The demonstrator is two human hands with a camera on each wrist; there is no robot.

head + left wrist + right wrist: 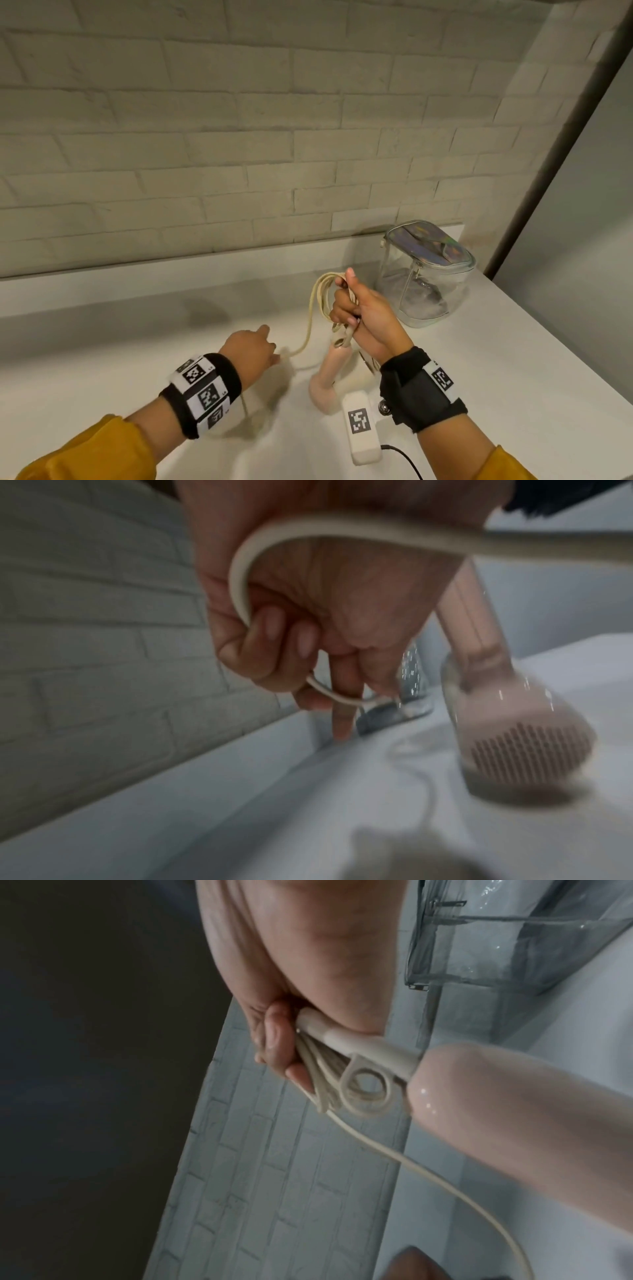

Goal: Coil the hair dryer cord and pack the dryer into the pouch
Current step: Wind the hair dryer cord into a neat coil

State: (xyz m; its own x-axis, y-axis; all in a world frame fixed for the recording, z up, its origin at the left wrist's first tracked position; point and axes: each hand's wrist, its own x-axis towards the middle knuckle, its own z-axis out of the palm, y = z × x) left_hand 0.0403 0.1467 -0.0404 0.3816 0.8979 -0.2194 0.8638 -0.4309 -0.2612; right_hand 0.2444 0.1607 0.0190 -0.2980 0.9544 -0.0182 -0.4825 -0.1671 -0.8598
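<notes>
A pale pink hair dryer (328, 377) hangs head down over the white counter (137, 359), its vented head (520, 748) near the surface. My right hand (359, 308) grips the gathered loops of cream cord (325, 291) together with the strain relief (363, 1045) at the end of the pink handle (514, 1110). My left hand (255, 349) holds the loose run of cord (240, 569), which passes through its curled fingers (274, 642). The clear pouch (426, 274) with a shiny iridescent lid stands behind my right hand, seen close in the right wrist view as the pouch wall (496, 947).
A pale brick wall (239, 137) runs behind the counter, with a low ledge (171, 270) along it. A dark post (565, 137) and grey panel close off the right side. A shadow of the cord lies on the counter under the dryer.
</notes>
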